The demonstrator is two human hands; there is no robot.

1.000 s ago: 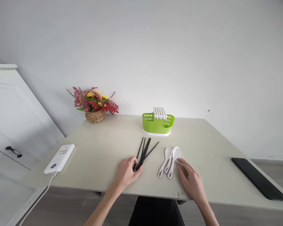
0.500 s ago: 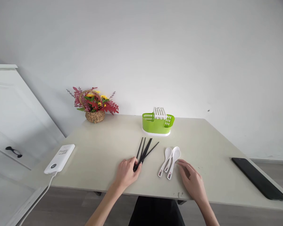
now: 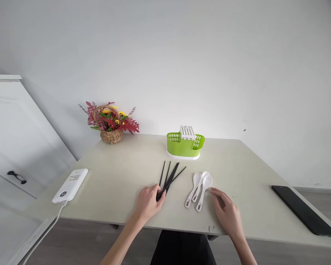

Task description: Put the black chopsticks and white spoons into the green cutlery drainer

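Observation:
Several black chopsticks [image 3: 171, 178] fan out on the table, their near ends gathered between the thumb and fingers of my left hand [image 3: 149, 202]. Three white spoons [image 3: 201, 187] with small printed marks on the handles lie overlapping to the right of them. Beside the spoons rests my right hand [image 3: 228, 211], holding nothing, its fingers stretched toward the rightmost bowl; whether a fingertip touches it I cannot tell. Beyond the chopsticks stands a green utensil holder [image 3: 182, 149] with a slotted white top and a white base.
A wicker basket of flowers [image 3: 111, 136] stands at the table's back left. At the left edge lies a white power bank [image 3: 71, 186] with a cable hanging off. A black phone [image 3: 303, 209] lies at the right edge. A white cabinet [image 3: 22, 147] flanks the table.
My right hand has shifted slightly to the right, away from the spoons. In my left hand's grip, the leftmost chopsticks have spread a little. The rest stays in place.

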